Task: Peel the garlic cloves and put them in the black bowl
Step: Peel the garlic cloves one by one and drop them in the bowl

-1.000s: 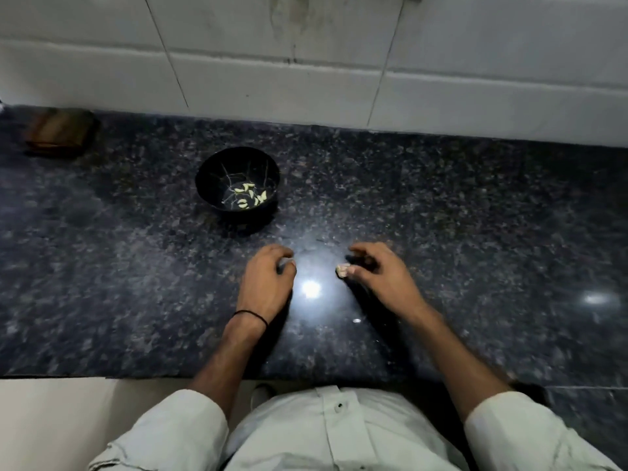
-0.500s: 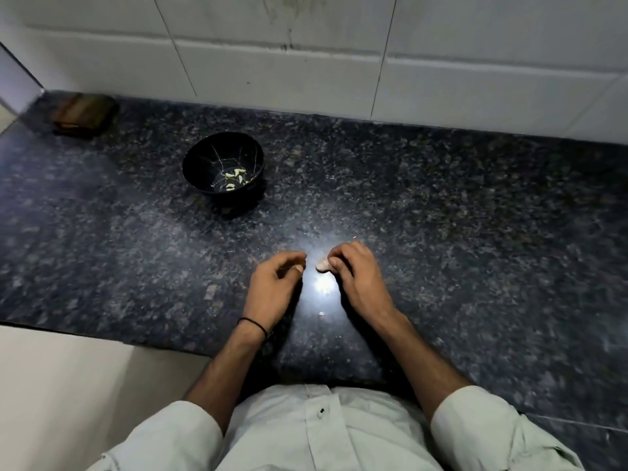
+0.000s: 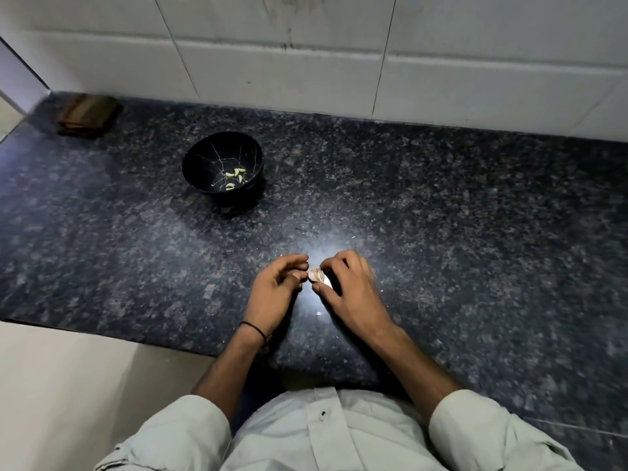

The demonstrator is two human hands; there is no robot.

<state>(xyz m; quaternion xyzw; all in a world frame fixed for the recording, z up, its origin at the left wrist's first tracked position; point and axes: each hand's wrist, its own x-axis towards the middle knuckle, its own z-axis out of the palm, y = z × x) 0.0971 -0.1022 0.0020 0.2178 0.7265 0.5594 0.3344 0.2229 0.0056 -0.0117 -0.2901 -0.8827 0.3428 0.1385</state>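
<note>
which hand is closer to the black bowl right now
Left. The left hand lies toward the person and to the right of the black bowl; the right hand, pinching a garlic clove, lies farther right still.

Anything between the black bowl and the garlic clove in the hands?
No. The head view shows only bare speckled counter between the black bowl and the garlic clove pinched by the right hand, with light glare near the clove.
</note>
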